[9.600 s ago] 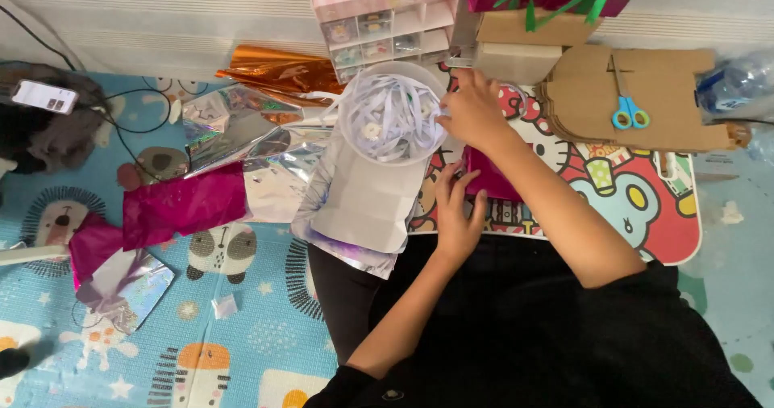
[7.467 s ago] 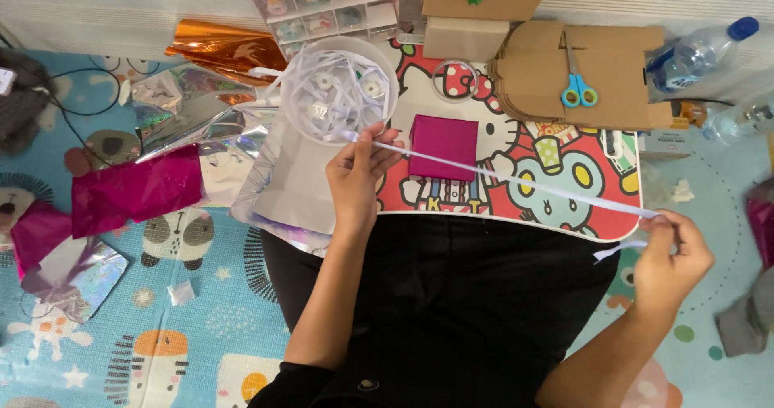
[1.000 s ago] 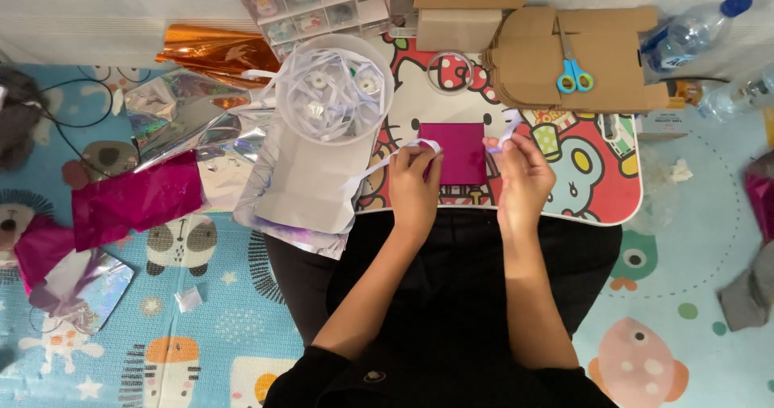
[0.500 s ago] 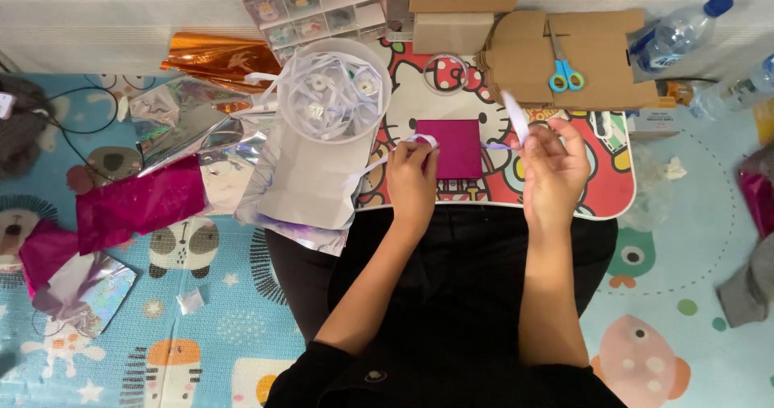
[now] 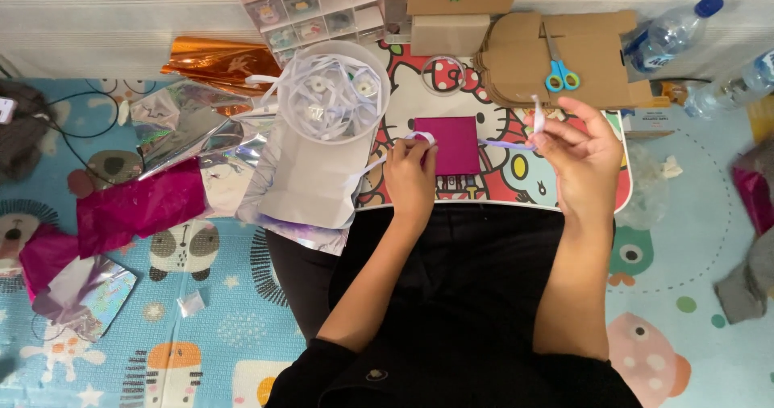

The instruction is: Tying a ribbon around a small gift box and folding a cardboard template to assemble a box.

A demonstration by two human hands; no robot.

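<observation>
A small square box wrapped in shiny magenta foil (image 5: 457,144) lies flat near the middle of the low cartoon-printed lap table (image 5: 621,190), and everything else can be placed from it. The left hand (image 5: 409,174) rests just to the box's left, fingers curled together, its fingertips pinching a loop of thin white ribbon (image 5: 421,137) against the box's left edge. The ribbon runs across the box's top and out past its right side to the right hand (image 5: 582,156), which is raised a little off the table to the right of the box. That hand is half closed: thumb and forefinger pinch the ribbon, the loose end standing up above the fingers, the other fingers loosely bent.

Up and to the left of the box stands a round clear plastic tub of white ribbon coils (image 5: 334,91), on top of a flat silvery foil bag (image 5: 305,184). Up and to the right of the box lies a stack of brown cardboard cut-outs (image 5: 597,69) with blue-handled scissors (image 5: 559,73) on it. Well to the left of the box, on the animal-print play mat (image 5: 201,327), lies a crumpled sheet of magenta foil (image 5: 137,206).
</observation>
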